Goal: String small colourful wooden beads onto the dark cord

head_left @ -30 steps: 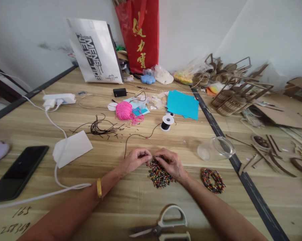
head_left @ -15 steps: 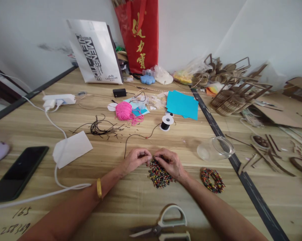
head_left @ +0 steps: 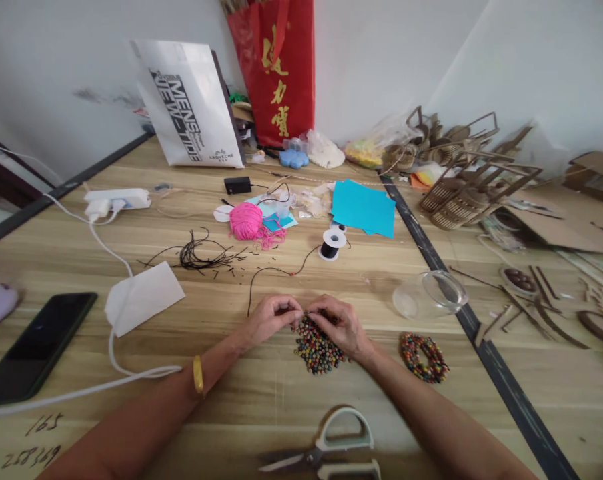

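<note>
My left hand [head_left: 273, 320] is pinched closed at the upper left edge of a pile of small multicoloured beads [head_left: 319, 350]. A thin black cord [head_left: 252, 283] runs from a white-ended spool [head_left: 331, 245] down to this hand, where it passes out of sight behind the fingers. My right hand [head_left: 339, 325] covers the pile's upper right side, thumb and forefinger pressed together close to the left fingertips. Whatever lies in that right pinch is too small to make out. Right of the hands rests a coiled string of similar beads [head_left: 424, 359].
Scissors [head_left: 326, 450] lie at the near edge. A clear jar [head_left: 429, 295] is on its side at the right, near bamboo baskets [head_left: 461, 197]. Beyond the hands are pink yarn [head_left: 246, 221], black cord scraps [head_left: 201, 255] and blue sheets [head_left: 363, 208]. A phone [head_left: 36, 347] lies left.
Both hands stay pinched together over the beads with almost no movement. The view has shifted very slightly.
</note>
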Demonstrator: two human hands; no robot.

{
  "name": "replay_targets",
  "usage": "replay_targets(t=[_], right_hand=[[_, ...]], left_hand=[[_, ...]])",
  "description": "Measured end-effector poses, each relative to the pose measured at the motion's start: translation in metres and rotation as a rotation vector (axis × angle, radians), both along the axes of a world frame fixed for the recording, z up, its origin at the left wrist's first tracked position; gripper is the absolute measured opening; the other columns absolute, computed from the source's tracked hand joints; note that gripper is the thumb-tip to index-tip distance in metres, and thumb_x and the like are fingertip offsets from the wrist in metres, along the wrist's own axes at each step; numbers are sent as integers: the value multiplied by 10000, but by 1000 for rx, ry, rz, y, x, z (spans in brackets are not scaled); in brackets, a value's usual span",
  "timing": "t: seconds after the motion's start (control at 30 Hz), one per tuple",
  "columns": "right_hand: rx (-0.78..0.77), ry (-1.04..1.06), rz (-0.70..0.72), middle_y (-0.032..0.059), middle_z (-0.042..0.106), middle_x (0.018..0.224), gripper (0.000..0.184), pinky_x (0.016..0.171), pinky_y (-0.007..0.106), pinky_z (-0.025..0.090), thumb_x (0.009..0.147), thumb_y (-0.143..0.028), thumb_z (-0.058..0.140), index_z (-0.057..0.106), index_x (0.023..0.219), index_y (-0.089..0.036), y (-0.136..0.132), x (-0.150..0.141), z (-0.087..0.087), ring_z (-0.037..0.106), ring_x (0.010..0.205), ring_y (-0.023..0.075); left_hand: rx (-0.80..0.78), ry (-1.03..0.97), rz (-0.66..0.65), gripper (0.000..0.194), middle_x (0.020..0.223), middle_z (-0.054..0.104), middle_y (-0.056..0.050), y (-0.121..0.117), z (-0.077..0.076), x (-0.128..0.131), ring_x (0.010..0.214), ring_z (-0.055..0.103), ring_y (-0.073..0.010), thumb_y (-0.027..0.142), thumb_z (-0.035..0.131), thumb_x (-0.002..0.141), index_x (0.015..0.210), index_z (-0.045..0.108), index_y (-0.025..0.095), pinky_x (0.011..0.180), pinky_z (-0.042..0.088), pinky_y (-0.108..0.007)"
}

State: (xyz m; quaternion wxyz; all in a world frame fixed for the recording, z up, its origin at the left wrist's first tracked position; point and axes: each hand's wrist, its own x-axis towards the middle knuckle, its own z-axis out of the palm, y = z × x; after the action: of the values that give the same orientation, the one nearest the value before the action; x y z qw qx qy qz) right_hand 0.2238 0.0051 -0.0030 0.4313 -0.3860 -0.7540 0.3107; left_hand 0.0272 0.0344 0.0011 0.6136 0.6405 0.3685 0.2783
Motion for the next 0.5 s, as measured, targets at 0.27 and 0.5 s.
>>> replay_targets(t=[0.27, 0.5], right_hand=[[21, -3, 9, 58, 671, 807, 130, 686, 278, 497, 893, -280, 560, 649, 903, -185, 0, -1, 0, 612, 747, 162], [13, 0, 42, 62, 673, 820, 115, 701, 291, 499, 895, -252, 556, 646, 913, -183, 0, -1, 3, 612, 763, 164]], left_hand=[[8, 20, -3, 199, 635, 624, -6, -1, 1, 0, 609, 565, -109, 310, 596, 804, 742, 603, 121, 616, 442, -218], [32, 30, -17, 191, 655, 629, -11, -1, -2, -1, 623, 564, -110, 300, 583, 821, 750, 607, 124, 627, 440, -220]])
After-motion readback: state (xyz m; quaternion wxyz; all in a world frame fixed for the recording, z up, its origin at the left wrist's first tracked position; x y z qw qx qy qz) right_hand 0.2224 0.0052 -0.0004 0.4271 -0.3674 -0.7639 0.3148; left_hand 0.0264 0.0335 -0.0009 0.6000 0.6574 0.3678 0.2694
